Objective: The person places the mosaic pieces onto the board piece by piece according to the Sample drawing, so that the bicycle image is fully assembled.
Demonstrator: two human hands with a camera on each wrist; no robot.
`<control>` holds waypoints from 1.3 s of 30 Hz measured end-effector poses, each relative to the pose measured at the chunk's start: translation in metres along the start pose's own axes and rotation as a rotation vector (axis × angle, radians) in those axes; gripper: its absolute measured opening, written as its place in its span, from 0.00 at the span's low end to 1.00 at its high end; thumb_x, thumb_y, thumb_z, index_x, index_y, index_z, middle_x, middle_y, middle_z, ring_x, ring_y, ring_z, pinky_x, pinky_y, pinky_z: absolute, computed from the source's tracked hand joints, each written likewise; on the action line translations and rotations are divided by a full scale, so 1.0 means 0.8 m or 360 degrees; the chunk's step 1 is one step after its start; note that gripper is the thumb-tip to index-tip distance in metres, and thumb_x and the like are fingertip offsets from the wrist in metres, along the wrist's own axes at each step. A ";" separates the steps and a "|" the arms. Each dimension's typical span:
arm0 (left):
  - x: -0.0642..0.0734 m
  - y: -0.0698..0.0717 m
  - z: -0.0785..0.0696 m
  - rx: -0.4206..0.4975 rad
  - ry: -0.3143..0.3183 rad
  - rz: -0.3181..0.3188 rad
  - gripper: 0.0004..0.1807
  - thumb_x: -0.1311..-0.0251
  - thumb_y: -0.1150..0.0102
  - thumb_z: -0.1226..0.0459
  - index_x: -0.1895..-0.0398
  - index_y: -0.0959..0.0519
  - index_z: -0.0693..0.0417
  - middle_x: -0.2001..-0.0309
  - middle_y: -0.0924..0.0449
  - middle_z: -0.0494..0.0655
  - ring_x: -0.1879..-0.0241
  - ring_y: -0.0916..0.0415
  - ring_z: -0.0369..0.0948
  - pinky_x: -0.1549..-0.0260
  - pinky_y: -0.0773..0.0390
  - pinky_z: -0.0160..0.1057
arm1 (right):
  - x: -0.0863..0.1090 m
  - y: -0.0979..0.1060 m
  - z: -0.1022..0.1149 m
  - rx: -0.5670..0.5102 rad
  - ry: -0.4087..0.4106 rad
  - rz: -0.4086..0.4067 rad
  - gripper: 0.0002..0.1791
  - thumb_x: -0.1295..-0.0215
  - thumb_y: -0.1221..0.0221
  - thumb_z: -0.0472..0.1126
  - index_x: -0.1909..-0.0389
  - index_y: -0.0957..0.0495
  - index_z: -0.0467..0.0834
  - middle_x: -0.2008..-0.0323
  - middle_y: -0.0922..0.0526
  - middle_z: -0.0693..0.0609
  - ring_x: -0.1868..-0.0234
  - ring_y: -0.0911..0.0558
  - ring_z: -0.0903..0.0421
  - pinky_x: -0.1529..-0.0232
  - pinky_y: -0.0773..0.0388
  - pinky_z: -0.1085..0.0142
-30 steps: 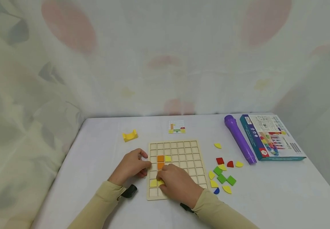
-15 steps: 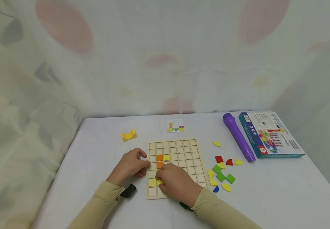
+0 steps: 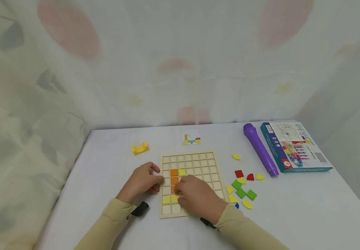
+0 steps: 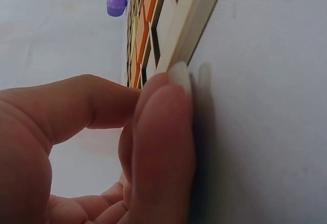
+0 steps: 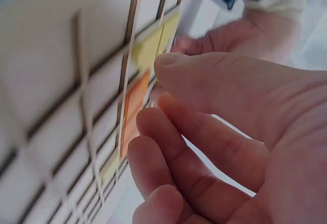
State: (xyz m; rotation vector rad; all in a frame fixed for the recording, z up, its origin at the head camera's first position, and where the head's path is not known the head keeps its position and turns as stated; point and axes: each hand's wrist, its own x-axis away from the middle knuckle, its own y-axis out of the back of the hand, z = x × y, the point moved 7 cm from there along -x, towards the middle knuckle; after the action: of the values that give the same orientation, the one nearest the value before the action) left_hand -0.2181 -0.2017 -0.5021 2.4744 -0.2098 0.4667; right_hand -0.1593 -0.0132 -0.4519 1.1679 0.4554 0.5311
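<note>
A wooden grid board lies on the table. My left hand rests at its left edge; in the left wrist view a fingertip touches the board's side. Above the board's lower part is my right hand, its fingers loosely bent with nothing between them in the right wrist view. A column of orange square tiles sits in the grid, with a yellow tile right of the top one. Below the column are two yellow tiles side by side, the right one partly hidden by the right hand.
Loose yellow quarter-circle pieces, green squares, a red square and a blue piece lie to the right. Behind stand a pattern card, a yellow holder, a purple tube and a box.
My right hand has drawn back slightly rightward and away from the orange column, uncovering the lowest orange tile and more of the yellow tile below it. The left hand stays in place.
</note>
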 end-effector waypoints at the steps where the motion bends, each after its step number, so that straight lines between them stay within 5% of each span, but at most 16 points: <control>1: 0.000 0.000 -0.001 0.0004 0.0001 0.0001 0.19 0.41 0.28 0.62 0.49 0.23 0.56 0.74 0.13 0.51 0.79 0.15 0.42 0.74 0.14 0.40 | 0.004 0.004 -0.005 -0.0008 -0.0024 -0.0007 0.09 0.35 0.27 0.40 0.54 0.10 0.49 0.59 0.14 0.58 0.54 0.17 0.59 0.55 0.16 0.66; 10: 0.000 0.000 -0.002 0.0012 -0.0003 -0.0002 0.19 0.40 0.29 0.63 0.48 0.23 0.56 0.75 0.14 0.52 0.79 0.15 0.43 0.74 0.13 0.40 | 0.045 0.037 -0.067 -0.0032 -0.0348 -0.0073 0.12 0.38 0.25 0.40 0.53 0.11 0.47 0.57 0.14 0.58 0.52 0.18 0.58 0.48 0.14 0.59; 18: -0.002 0.002 -0.003 0.0042 -0.0004 -0.0002 0.18 0.41 0.31 0.64 0.49 0.23 0.56 0.76 0.14 0.53 0.79 0.15 0.43 0.74 0.12 0.40 | 0.083 0.042 -0.124 -0.0011 -0.0599 -0.0069 0.11 0.39 0.27 0.41 0.56 0.10 0.48 0.61 0.15 0.59 0.58 0.21 0.61 0.53 0.15 0.60; 29: -0.003 0.001 0.001 0.0019 -0.0006 -0.0018 0.19 0.42 0.29 0.63 0.49 0.23 0.56 0.74 0.14 0.52 0.79 0.15 0.43 0.74 0.13 0.40 | 0.106 0.044 -0.154 -0.0024 -0.0746 -0.0015 0.13 0.39 0.22 0.45 0.55 0.11 0.48 0.57 0.12 0.56 0.58 0.20 0.59 0.47 0.14 0.55; 39: 0.000 -0.002 0.000 0.0011 -0.0009 -0.0024 0.19 0.40 0.28 0.62 0.49 0.22 0.56 0.73 0.14 0.51 0.79 0.15 0.42 0.74 0.14 0.40 | 0.108 0.044 -0.157 -0.0038 -0.0749 0.0029 0.13 0.39 0.23 0.43 0.56 0.11 0.47 0.57 0.11 0.55 0.56 0.19 0.58 0.47 0.14 0.54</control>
State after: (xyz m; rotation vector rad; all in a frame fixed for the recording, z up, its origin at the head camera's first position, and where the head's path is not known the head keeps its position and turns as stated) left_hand -0.2176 -0.2002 -0.5029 2.4825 -0.1917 0.4548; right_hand -0.1712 0.1424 -0.4654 1.2289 0.0340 0.2615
